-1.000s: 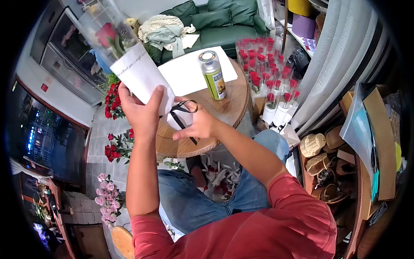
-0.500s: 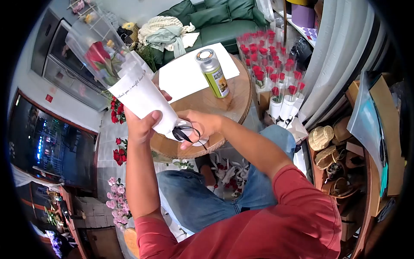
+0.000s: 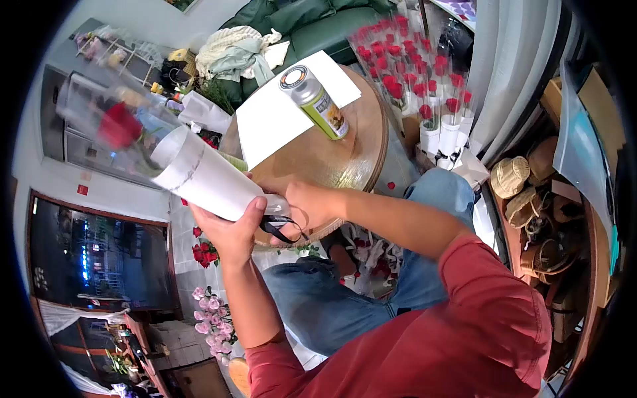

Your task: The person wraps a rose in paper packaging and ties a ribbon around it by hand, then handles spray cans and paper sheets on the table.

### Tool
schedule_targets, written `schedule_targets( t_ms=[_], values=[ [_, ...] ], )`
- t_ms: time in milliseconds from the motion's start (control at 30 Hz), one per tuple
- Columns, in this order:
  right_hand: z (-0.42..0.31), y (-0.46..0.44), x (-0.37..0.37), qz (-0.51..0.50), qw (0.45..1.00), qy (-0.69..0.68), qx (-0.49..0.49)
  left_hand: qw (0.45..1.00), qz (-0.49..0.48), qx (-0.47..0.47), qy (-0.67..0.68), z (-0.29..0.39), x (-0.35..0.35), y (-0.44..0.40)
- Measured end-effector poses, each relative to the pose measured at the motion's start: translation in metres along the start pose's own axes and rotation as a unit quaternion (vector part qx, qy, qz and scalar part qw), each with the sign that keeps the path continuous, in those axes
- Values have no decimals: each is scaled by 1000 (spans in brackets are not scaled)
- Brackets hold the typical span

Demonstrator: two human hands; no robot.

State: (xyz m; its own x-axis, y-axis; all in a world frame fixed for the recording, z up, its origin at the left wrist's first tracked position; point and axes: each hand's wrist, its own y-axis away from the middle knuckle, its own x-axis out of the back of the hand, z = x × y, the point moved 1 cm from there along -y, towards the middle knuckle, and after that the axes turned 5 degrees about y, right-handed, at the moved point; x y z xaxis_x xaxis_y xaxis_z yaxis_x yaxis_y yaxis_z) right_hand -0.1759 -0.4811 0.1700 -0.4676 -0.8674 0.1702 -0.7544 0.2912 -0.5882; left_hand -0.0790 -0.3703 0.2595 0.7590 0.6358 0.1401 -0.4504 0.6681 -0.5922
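Note:
A single red rose in a clear sleeve tilts toward the upper left, its lower part wrapped in white paper. My left hand grips this wrapped rose around the paper, thumb on top. At the narrow lower end, my right hand is closed around the base, beside a black ribbon. Part of my right hand's fingers is hidden behind the wrap. A green and silver spray can stands on the round wooden table, at the edge of white paper sheets.
Many wrapped red roses stand right of the table. Pink roses and more red roses are at the lower left. Baskets fill a shelf at the right. Behind the table is a green sofa.
The wrapped rose has tipped further to the left and lower, with both hands still on it. The camera view has turned, so the table and sofa appear shifted and higher.

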Motion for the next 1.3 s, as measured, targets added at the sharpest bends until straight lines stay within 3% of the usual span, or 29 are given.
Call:
schedule_targets(
  t_ms=[200,300,367,400,533,767,833,933,1000,1033,1100,1167,1267,1300],
  values=[
    [4,1,-4,-38,998,-46,-18,993,-43,-92,57,-19,0,5],
    [0,2,-4,-39,989,-111,-92,986,-41,-157,49,-22,-3,6],
    [-2,2,-2,-10,1000,-8,-22,975,-15,-216,59,-25,-2,7],
    [-2,2,-4,-17,998,-13,-60,974,-4,-225,40,-27,-2,8],
    [-6,5,-2,-13,998,-14,-67,966,48,-255,14,-35,-4,10],
    [0,4,-2,-23,998,-19,-57,971,24,-233,-46,-45,7,13],
    [-1,3,0,-36,997,-19,-61,970,25,-243,-2,-45,4,13],
    [-2,0,8,-99,980,-83,-150,977,38,-205,43,-49,6,4],
    [-2,-4,25,-84,995,50,-4,984,96,-139,47,-48,8,-3],
    [-9,-6,42,-127,990,37,-53,985,123,-113,48,-45,11,-10],
    [-23,-5,68,-34,985,164,-31,981,172,-76,37,-43,13,-20],
    [-63,-3,92,58,986,147,-49,981,151,-122,-4,-45,14,-31],
    [-98,13,88,72,985,-133,80,992,124,-22,-15,-60,6,-32],
    [-114,13,72,44,966,-218,134,979,198,6,-50,-55,7,-37]
  ],
)
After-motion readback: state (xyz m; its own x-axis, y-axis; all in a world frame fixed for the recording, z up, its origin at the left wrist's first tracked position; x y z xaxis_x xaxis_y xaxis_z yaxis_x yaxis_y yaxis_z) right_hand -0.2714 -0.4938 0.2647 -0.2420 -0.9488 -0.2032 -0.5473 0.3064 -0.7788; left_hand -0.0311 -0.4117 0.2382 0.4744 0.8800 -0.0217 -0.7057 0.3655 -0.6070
